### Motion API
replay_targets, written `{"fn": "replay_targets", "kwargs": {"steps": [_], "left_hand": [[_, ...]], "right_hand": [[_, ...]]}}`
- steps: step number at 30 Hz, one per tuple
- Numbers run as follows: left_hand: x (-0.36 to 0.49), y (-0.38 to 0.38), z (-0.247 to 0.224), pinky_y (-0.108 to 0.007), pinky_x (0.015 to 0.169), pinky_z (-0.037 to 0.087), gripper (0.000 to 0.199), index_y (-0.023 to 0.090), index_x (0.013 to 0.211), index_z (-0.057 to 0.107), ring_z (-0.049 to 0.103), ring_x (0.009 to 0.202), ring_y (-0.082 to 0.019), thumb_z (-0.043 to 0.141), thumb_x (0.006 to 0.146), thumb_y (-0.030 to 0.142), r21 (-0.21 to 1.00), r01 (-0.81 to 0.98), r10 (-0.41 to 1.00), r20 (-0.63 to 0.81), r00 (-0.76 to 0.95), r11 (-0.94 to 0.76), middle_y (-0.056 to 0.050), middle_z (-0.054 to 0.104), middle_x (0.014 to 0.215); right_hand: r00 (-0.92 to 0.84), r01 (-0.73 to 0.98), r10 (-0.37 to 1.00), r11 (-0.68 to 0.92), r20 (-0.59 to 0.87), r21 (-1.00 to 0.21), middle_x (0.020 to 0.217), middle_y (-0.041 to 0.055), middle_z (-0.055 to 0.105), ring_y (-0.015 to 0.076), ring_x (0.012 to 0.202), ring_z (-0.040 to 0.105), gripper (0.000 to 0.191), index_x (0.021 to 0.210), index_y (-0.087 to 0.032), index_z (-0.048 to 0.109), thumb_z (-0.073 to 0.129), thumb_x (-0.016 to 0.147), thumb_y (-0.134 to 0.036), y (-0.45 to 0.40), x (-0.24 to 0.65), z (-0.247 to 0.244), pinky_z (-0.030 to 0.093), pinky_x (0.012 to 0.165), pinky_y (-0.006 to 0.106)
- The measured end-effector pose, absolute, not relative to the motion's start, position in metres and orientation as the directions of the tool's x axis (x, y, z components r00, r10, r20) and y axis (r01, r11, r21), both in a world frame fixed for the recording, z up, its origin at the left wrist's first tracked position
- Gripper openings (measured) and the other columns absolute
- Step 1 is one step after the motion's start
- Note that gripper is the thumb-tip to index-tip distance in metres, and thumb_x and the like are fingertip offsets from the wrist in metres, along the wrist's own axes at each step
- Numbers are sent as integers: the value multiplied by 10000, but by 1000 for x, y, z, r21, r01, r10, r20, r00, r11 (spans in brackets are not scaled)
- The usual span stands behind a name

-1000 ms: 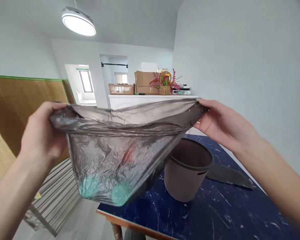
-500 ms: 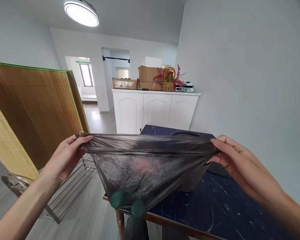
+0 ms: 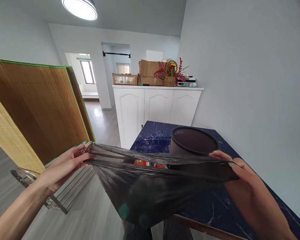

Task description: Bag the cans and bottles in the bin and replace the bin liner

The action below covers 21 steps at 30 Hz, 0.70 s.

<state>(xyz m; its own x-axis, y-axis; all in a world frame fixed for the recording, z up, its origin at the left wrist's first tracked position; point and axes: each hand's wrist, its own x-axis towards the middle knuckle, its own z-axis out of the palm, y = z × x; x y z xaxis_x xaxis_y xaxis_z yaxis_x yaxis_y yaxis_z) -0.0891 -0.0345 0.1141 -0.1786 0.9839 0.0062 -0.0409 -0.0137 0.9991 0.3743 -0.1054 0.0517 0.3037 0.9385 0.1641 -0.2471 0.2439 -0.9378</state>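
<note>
Stretched wide between my two hands is a thin black plastic bag (image 3: 150,190), its mouth partly open toward me. My left hand (image 3: 72,161) pinches the bag's left rim, and my right hand (image 3: 236,165) grips its right rim. Through the gap at the mouth shows something orange-red with a silvery part (image 3: 150,164); I cannot tell whether it lies in the bag or behind it. Two greenish round spots show low on the bag. Behind the bag, a dark round bin (image 3: 193,141) stands on the blue marbled table (image 3: 152,136), its lower part hidden.
A white cabinet (image 3: 158,103) at the back bears cardboard boxes (image 3: 150,73) and a flower basket (image 3: 169,81). On the left stand a folded bamboo mat (image 3: 45,106) and a metal rack (image 3: 72,186). A plain wall rises along the table's right side.
The bag has been lowered a little and its mouth has parted, showing the orange-red thing. My right hand has moved slightly down and right. The bin's rim now shows above the bag.
</note>
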Motion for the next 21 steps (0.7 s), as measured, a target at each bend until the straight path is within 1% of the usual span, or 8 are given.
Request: {"fn": "replay_targets", "kwargs": {"steps": [2, 4, 8, 12, 14, 16, 18, 21], "left_hand": [[-83, -37, 108, -259, 689, 639, 462, 160, 1010, 789, 749, 765, -206, 980, 590, 159, 997, -79, 988, -11, -153, -1, -76, 825, 973], [-75, -39, 102, -236, 739, 630, 328, 141, 962, 798, 727, 776, -183, 921, 661, 177, 985, -166, 978, 7, -209, -43, -70, 823, 947], [-57, -43, 93, -205, 666, 587, 283, 108, 1080, 815, 676, 673, -134, 770, 806, 162, 944, -320, 953, -15, -303, -87, -46, 797, 850], [-41, -48, 90, -204, 636, 569, 379, 139, 1221, 796, 692, 683, -138, 763, 846, 190, 917, -380, 945, -10, -326, -121, -46, 803, 900], [-35, -50, 89, -202, 673, 576, 351, 152, 1197, 804, 715, 734, -150, 781, 852, 210, 906, -383, 928, 27, -371, -180, -46, 805, 910], [-30, -51, 87, -205, 709, 581, 258, 153, 1110, 818, 730, 786, -164, 789, 872, 247, 901, -370, 911, 63, -408, -227, -47, 808, 930], [-27, -50, 84, -211, 739, 581, 185, 160, 1009, 809, 733, 841, -176, 800, 889, 301, 902, -345, 903, 101, -417, -260, -47, 808, 970], [-23, -47, 79, -224, 798, 580, 228, 178, 953, 775, 734, 941, -196, 805, 904, 399, 910, -331, 910, 102, -402, -248, -60, 805, 1065]], "right_hand": [[279, -363, 936, 311, 215, -878, 1390, 34, 711, 377, 1420, 563, 327, 752, -266, 642, 780, 891, -527, -104, 368, 47, 609, 965, 469], [231, -508, 935, 352, 270, -786, 1140, 31, 779, 352, 1380, 616, 293, 772, -282, 648, 776, 905, -509, -99, 359, 44, 578, 1068, 536], [125, -749, 917, 337, 378, -570, 594, -73, 520, 161, 809, 760, 240, 818, -302, 636, 745, 982, -440, -88, 340, 44, 610, 1074, 441], [-50, -794, 862, 272, 505, -543, 555, -131, 338, 37, 335, 321, 260, 895, -319, 642, 562, 1111, -439, -78, 327, 42, 665, 716, 250], [-132, -705, 821, 315, 555, -635, 606, -125, 359, 42, 325, 229, 233, 995, -351, 652, 504, 1127, -471, -76, 324, 38, 562, 460, 204], [-205, -509, 800, 405, 564, -760, 629, -113, 384, 54, 344, 272, 187, 1061, -357, 647, 496, 1132, -442, -77, 322, 33, 439, 368, 183], [-267, -188, 794, 513, 546, -838, 635, -93, 449, 70, 402, 398, 166, 1044, -318, 649, 522, 1128, -383, -80, 320, 29, 410, 418, 192], [-390, 266, 748, 650, 537, -712, 753, -20, 617, 126, 609, 589, 195, 998, -268, 661, 538, 1122, -354, -84, 315, 28, 425, 562, 251]]}}
